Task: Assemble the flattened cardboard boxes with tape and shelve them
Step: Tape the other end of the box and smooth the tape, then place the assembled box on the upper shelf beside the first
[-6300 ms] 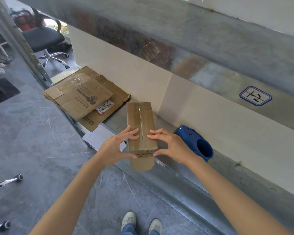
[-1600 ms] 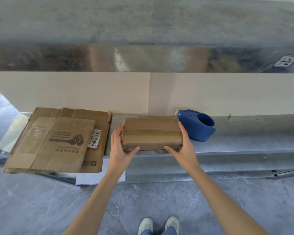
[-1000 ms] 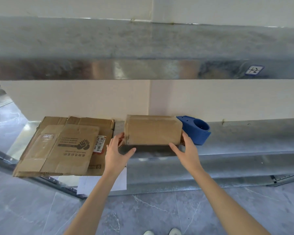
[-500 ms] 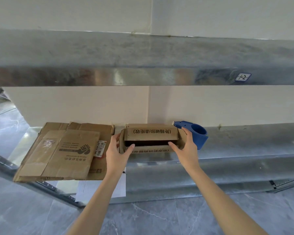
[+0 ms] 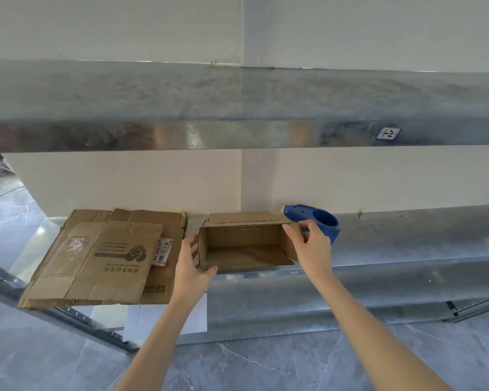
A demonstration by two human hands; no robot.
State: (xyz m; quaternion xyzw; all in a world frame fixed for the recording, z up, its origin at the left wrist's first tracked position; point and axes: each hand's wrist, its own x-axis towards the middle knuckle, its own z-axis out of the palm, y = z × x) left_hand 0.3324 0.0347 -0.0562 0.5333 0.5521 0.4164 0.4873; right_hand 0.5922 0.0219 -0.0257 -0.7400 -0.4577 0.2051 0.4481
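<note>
A small assembled cardboard box is held above the front of the metal shelf, its open side turned toward me so the empty inside shows. My left hand grips the box's lower left corner, thumb under the front edge. My right hand holds the right wall, fingers curled over its upper right edge. A stack of flattened cardboard boxes lies on the shelf to the left. A blue tape dispenser sits on the shelf right behind my right hand.
An upper metal shelf with a small label runs across above. A white paper sheet lies below the flattened stack. The shelf stretches bare to the right. Grey tiled floor lies below.
The box has been lifted off the shelf and tipped over, from taped seam up to its open side facing me. Both hands stayed on its two ends.
</note>
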